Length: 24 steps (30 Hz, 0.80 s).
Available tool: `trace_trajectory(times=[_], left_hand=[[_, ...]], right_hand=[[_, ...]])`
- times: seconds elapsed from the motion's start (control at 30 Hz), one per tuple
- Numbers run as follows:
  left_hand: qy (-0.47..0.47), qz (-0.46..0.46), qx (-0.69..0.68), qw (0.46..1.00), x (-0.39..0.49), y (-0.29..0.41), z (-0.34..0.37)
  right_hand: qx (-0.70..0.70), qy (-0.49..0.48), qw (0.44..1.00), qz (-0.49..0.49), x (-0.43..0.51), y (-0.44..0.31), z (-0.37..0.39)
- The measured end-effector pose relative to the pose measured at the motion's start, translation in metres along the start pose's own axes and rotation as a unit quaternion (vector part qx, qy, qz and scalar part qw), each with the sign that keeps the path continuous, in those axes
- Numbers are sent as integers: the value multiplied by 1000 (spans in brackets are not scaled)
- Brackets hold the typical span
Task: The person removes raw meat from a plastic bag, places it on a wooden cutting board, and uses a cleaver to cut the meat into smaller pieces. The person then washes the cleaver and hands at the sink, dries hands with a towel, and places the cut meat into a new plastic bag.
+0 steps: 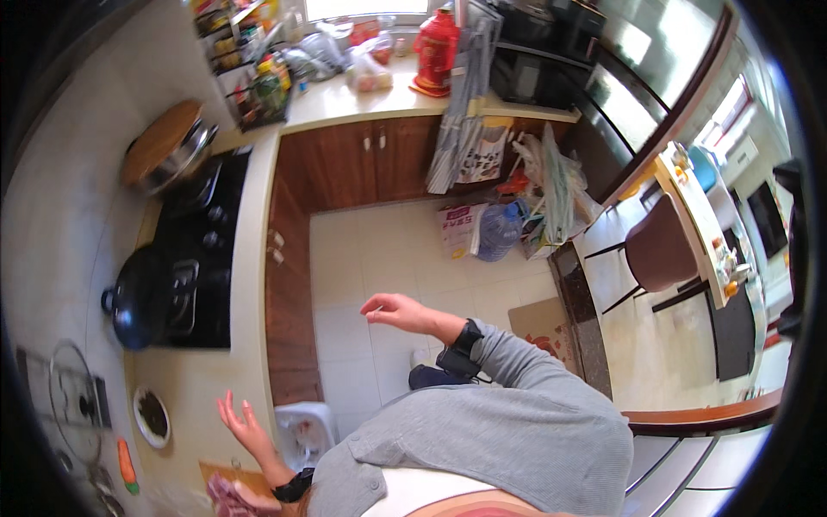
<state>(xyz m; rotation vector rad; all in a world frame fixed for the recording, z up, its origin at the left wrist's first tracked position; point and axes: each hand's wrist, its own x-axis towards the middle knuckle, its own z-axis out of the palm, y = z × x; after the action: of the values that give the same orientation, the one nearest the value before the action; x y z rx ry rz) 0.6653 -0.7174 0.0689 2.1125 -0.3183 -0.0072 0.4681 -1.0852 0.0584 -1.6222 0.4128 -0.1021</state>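
My left hand (242, 423) is raised beside the front edge of the cream countertop (200, 394), fingers spread and holding nothing. Below it, partly hidden at the bottom of the view, a pinkish lump that looks like raw meat (226, 496) rests on a wooden cutting board (216, 472). A white dish (152, 417) of dark food stands on the counter to its left. Over the tiled floor (349, 258), my right hand (402, 313) reaches forward with bent fingers. A gap shows between its thumb and fingers, and I see no held object. Both wrists wear black bands.
A dark lidded wok (136, 297) sits on the black gas hob (200, 258). A white bin (305, 430) stands against the cabinet. Ahead are a red thermos (437, 55), a blue water jug (499, 232) and bags (562, 187) on the floor. A raised dark threshold (581, 316) lies right.
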Motion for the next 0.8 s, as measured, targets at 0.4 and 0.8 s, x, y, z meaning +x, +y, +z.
trace_trajectory(times=[0.4, 0.8], left_hand=[[-75, -6, -87, 993, 139, 100, 214], [-248, 52, -200, 946, 419, 231, 464]], right_hand=[[-17, 217, 974, -66, 132, -54, -358], [-65, 464, 868, -166, 252, -184, -648]])
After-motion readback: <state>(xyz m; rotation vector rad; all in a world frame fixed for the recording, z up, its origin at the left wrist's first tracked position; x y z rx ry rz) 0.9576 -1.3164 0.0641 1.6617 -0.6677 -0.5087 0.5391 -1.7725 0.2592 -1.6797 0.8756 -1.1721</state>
